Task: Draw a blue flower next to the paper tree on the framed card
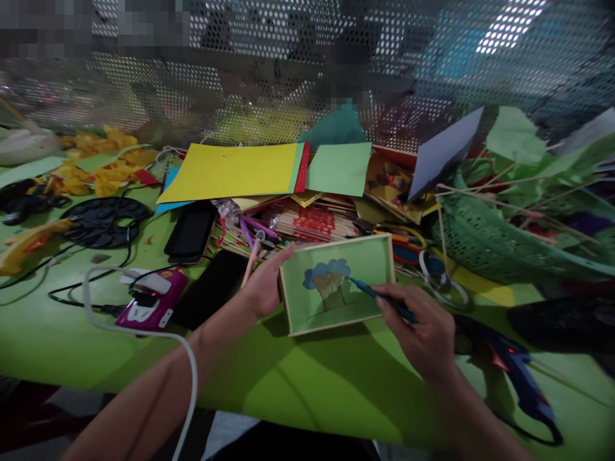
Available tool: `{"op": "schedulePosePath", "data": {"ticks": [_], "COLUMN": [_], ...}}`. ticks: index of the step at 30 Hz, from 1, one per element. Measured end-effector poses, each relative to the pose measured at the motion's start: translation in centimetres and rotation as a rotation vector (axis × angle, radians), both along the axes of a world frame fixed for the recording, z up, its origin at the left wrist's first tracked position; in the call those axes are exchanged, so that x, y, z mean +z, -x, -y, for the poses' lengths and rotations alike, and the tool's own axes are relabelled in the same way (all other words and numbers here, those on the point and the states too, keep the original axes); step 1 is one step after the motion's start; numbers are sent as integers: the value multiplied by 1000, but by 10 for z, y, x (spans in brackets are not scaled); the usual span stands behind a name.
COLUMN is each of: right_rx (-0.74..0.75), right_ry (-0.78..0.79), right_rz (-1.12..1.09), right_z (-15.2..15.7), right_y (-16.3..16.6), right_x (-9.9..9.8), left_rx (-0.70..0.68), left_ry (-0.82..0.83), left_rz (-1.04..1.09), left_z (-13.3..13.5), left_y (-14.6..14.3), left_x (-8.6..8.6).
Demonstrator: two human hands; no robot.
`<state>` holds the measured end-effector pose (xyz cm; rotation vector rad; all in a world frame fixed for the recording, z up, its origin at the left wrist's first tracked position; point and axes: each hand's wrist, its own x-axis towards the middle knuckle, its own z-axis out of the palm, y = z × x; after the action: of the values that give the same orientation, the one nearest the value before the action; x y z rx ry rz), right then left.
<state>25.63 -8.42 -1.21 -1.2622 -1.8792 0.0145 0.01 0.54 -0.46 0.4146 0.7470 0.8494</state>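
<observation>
My left hand (267,282) grips the left side of a shallow framed green panel (298,310), holding it tilted above the green table. On the panel is a tree drawing (330,288) with a brown trunk and a blue crown. My right hand (423,323) is closed around a blue marker (401,308). The marker's tip points at the right edge of the crown, at or very near the surface. The fingers of my left hand behind the frame are hidden.
Coloured paper sheets (230,169) and wooden sticks lie behind the frame. A green basket (504,240) stands right, near a dark blue glue gun (523,378). Left are a magenta power strip (166,298), phones (191,232) and a white cable (189,358) crossing my left arm.
</observation>
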Motion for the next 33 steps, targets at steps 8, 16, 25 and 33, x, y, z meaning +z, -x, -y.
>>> {"op": "schedulePosePath", "data": {"ticks": [8, 16, 25, 33], "right_rx": [6, 26, 20, 21], "right_ry": [3, 10, -1, -1], "right_rz": [14, 2, 16, 21], "right_z": [-1, 0, -2, 0], "right_y": [1, 2, 1, 2], "right_x": [0, 3, 2, 2], "left_rx": [24, 1, 7, -3], "left_ry": [19, 44, 54, 37], "left_rz": [-42, -11, -48, -20], "left_z": [2, 1, 2, 1], "left_y": [-2, -1, -2, 0], "left_x": [4, 1, 7, 0]}}
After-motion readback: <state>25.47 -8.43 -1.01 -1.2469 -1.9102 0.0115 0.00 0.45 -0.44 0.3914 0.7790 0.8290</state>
